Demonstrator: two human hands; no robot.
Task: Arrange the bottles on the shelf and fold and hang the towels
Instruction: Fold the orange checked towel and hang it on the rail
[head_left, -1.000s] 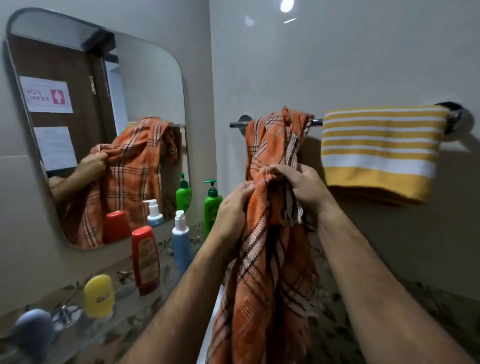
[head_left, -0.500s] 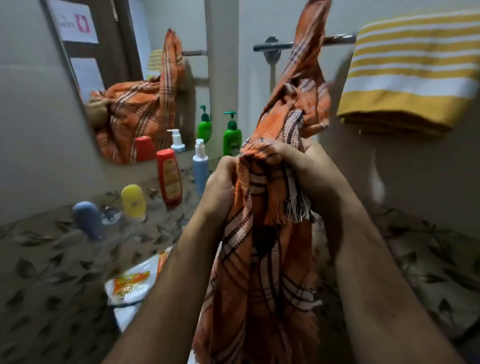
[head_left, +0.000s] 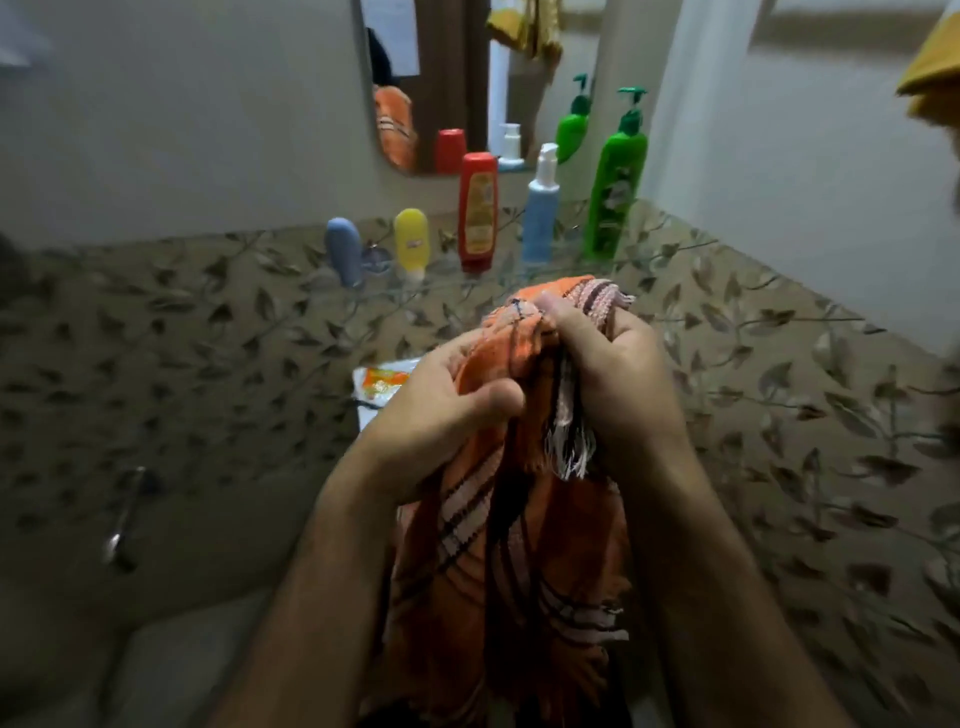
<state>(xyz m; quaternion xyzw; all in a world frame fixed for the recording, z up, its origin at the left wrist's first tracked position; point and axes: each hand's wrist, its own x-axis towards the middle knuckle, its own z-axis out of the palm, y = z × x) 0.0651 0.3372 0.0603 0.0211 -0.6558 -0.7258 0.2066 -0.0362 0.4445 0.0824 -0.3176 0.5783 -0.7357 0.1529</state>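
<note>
The orange plaid towel (head_left: 498, 561) is held bunched between both hands, its length hanging down below them, with the left hand (head_left: 441, 410) gripping one gathered fold and the right hand (head_left: 608, 384) clenched around the fringed end. Beyond the hands, five bottles are stood in a row on the glass shelf (head_left: 566, 262), from the green pump bottle (head_left: 615, 192) to the small blue bottle (head_left: 344, 249). Because the cloth is crumpled, an uneven fold is judged likely, and a trailing end could be swept into the bottles.

Leaf-patterned tiles (head_left: 779, 364), pale wall (head_left: 182, 130), mirror (head_left: 441, 78)
</note>
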